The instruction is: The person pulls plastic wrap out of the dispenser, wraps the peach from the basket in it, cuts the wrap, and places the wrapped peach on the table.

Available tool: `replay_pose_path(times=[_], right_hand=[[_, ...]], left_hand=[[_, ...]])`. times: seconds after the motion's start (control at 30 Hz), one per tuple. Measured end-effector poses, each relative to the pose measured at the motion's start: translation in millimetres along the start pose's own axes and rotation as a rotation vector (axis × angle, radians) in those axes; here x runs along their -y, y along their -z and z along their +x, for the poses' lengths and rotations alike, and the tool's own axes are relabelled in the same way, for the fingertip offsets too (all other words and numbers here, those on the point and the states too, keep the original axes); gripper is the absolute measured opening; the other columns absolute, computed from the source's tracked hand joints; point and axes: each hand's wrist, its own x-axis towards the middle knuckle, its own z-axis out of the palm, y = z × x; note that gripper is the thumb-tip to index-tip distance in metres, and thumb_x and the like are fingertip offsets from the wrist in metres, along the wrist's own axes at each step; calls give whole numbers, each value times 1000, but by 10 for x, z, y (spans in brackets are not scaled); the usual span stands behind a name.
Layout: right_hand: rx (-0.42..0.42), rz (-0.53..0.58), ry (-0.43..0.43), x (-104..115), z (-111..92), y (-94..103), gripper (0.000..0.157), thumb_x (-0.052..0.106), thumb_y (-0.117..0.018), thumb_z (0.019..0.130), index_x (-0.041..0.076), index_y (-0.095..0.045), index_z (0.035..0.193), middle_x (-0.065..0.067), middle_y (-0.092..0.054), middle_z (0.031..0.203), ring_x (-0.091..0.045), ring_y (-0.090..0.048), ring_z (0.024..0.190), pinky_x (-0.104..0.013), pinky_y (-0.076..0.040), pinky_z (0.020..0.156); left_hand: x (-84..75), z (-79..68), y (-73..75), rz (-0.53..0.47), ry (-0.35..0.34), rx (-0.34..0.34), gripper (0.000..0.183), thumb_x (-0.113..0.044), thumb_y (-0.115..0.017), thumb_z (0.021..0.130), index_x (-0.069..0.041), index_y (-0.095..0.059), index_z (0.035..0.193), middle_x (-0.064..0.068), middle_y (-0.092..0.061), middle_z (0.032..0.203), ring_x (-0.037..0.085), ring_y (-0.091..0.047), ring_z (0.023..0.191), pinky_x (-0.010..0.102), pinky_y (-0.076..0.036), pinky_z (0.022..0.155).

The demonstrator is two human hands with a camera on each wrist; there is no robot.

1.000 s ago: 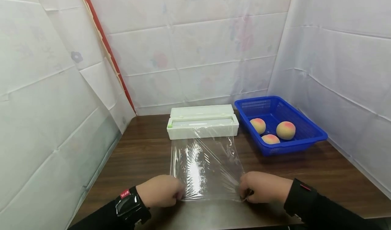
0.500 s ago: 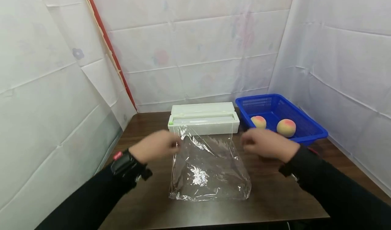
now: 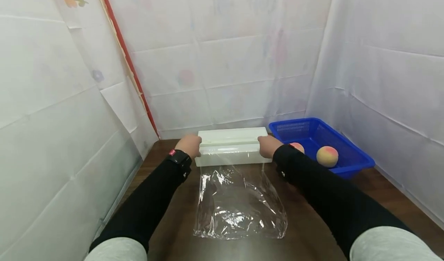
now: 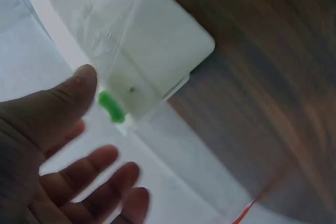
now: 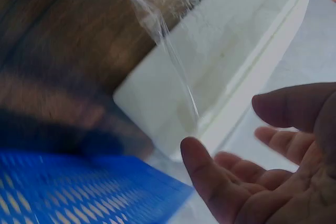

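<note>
A white cling film dispenser box stands at the back of the table, its lid raised behind it. From its front a sheet of clear cling film runs toward me and lies wrinkled on the wood. My left hand is at the box's left end. In the left wrist view its thumb is by a green slider, with the other fingers loosely bent and apart. At the right end is my right hand; the right wrist view shows its fingers spread beside the box corner, with nothing between them.
A blue plastic basket stands right of the box, close to my right forearm. Peaches lie in it, one peach in plain sight and another peach partly behind my sleeve. White sheeting walls the back and sides of the wooden table.
Both hands have let go of the film's near edge and moved forward to the two ends of the box. The film has settled, wrinkled, on the table.
</note>
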Motion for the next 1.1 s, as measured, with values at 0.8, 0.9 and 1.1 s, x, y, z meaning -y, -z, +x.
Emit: replay_pose_path(times=[0.8,0.9,1.1], right_hand=[[-178,397,-156,-189,77,-316,54,5,-48,96,-10,-52,147,-37,-56,144,-41,-59,107,-48,-46,88],[-213,388,-224,-141,38,-282,52,11,-48,98,-13,-52,144,-36,-61,138,-40,-62,105,-49,-49,90],[-126,515,-300,-107,74,-189,73,19,-46,103,-7,-18,166,-35,-55,145,-34,-55,90,-43,-41,78]], left_hand=[[213,-130,-378,-205,260,-122,24,-23,-77,90,-9,-66,75,3,-64,72,19,-55,63,40,-46,58],[71,-288,-303,-354,381,-84,38,-37,-66,95,-7,-65,73,6,-60,72,22,-51,63,38,-41,59],[-221,-280,-266,-562,502,-73,66,-61,-54,104,2,-75,98,19,-74,102,30,-65,85,47,-53,86]])
